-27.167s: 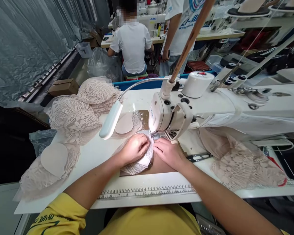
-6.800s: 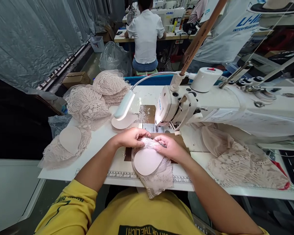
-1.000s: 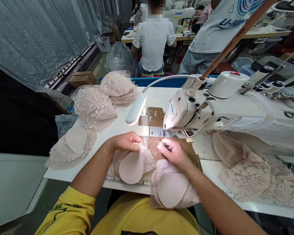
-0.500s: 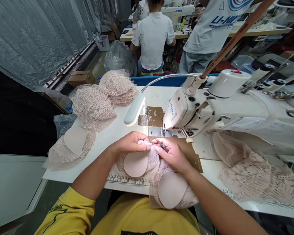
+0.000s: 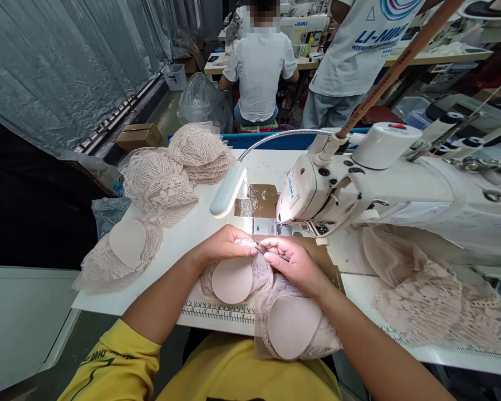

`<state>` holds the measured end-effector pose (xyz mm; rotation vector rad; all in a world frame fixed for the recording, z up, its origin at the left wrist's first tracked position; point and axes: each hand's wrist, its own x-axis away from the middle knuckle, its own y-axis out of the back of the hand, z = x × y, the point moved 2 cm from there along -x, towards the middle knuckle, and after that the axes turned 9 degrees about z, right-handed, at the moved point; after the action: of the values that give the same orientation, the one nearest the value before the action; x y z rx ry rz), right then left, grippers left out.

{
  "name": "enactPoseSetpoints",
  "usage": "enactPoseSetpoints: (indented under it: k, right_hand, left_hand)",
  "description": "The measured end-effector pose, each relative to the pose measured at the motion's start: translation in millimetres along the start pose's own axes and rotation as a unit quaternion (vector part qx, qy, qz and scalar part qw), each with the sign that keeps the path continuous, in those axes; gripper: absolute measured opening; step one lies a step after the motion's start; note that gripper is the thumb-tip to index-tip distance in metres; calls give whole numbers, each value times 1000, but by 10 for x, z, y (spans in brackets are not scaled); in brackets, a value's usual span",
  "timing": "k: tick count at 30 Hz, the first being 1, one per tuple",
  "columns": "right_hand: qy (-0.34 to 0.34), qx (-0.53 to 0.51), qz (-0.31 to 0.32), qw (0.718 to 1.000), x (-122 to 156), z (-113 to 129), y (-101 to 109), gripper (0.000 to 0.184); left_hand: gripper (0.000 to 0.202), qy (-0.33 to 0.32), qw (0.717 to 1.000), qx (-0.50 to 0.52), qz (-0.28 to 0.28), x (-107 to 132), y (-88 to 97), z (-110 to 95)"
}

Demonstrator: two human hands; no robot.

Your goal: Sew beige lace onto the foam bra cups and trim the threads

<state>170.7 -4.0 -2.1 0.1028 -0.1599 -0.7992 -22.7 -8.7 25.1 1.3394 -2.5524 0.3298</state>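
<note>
Pale pink lace bra cups [image 5: 264, 274] lie in front of me, joined in the middle, with one smooth round pad [image 5: 232, 281] on the table and another pad [image 5: 294, 327] hanging over the front edge. My left hand [image 5: 225, 245] pinches the lace edge between thumb and fingers. Small dark metal thread snips [image 5: 273, 252] are in my right hand [image 5: 296, 263], its fingers closed round them. Their tip meets the lace right beside my left fingertips. Exactly where the blades touch is hidden by the fingers.
The sewing machine [image 5: 304, 186] stands just beyond my hands, a lamp [image 5: 227, 192] to its left. Stacked lace cups [image 5: 162, 172] and a single cup [image 5: 127, 242] lie left; more lace [image 5: 438, 301] lies right. A measuring tape [image 5: 217, 312] runs along the front edge. Two people are behind.
My right hand has turned the thread snips, so they lie flatter and their tip now reaches the lace at my left fingers. My left hand keeps its pinch.
</note>
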Motion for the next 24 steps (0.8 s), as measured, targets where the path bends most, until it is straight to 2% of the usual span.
enactPoseSetpoints:
  k: [6, 11, 15, 18, 24]
  right_hand:
    - [12, 42, -11, 999, -1, 82, -36, 23]
    - [16, 80, -27, 996, 5, 127, -40, 20]
    - [5, 25, -35, 999, -7, 53, -24, 23]
    - [-11, -38, -18, 999, -13, 8, -11, 25]
    - [-34, -24, 3, 999, -1, -14, 37, 26]
  left_hand:
    - [26, 8, 999, -20, 33, -33, -12, 42]
    - [24, 5, 999, -25, 37, -44, -9, 59]
    - [23, -1, 999, -19, 36, -48, -34, 38]
    - [24, -9, 998, -36, 41, -48, -39, 32]
    - [27, -10, 997, -57, 54, -14, 40, 72]
